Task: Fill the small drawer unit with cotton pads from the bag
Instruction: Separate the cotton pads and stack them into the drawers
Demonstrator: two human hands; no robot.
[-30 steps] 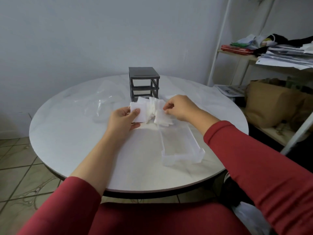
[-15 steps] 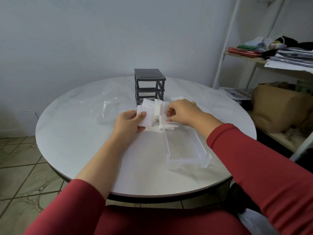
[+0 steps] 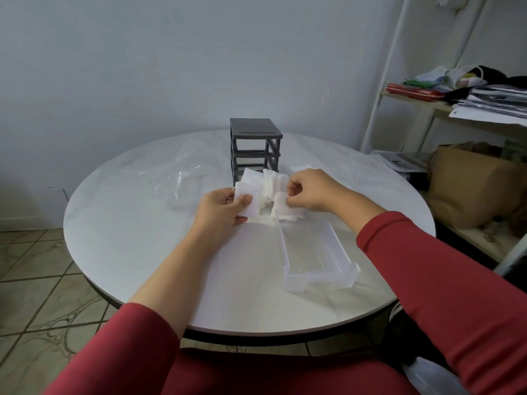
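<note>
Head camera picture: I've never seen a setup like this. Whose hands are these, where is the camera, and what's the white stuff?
No machine here: a person wears a camera on the head, looking down at their own hands. The left hand holds a fanned stack of cotton pads; the right hand pinches pads at its other end. On the round table stand a clear drawer near the right arm, a grey drawer frame behind the hands, and a crumpled plastic bag to the left.
</note>
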